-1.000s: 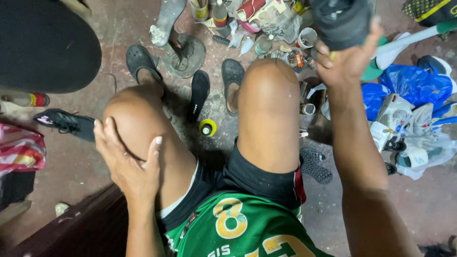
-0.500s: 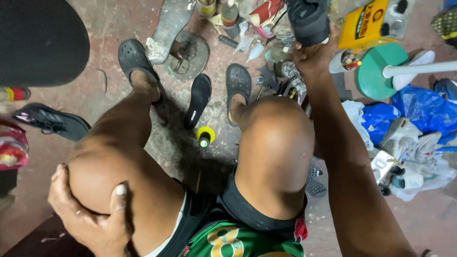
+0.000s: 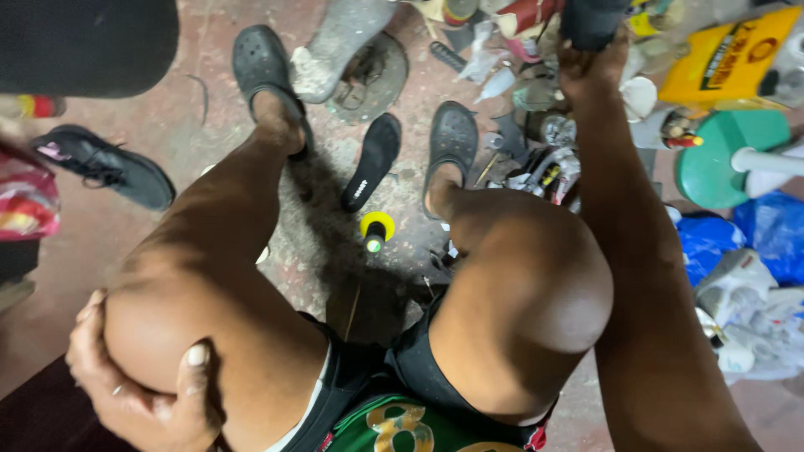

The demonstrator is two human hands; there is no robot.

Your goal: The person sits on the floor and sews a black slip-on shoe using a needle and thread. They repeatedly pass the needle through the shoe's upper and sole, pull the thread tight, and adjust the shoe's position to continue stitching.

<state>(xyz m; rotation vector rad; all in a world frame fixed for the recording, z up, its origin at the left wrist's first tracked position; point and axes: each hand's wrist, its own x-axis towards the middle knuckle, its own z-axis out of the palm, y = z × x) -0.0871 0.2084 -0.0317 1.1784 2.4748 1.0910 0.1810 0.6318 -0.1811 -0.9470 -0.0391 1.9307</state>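
My right hand is stretched out ahead, its fingers closed around a black shoe that is cut off by the top edge, above a heap of clutter. My left hand cups my bare left knee at the lower left, thumb across the front. Both my feet wear black clogs on the stained concrete floor. Between them lie a black insole and a small bottle with a yellow cap.
A black sneaker lies at the left, and a grey worn sole at the top middle. At the right are a yellow container, a green round base, and blue and white plastic bags. A dark round mass fills the top left.
My right hand has carried the black shoe forward and down toward the clutter. My left hand went from spread on the thigh to cupping the knee. The view tipped forward.
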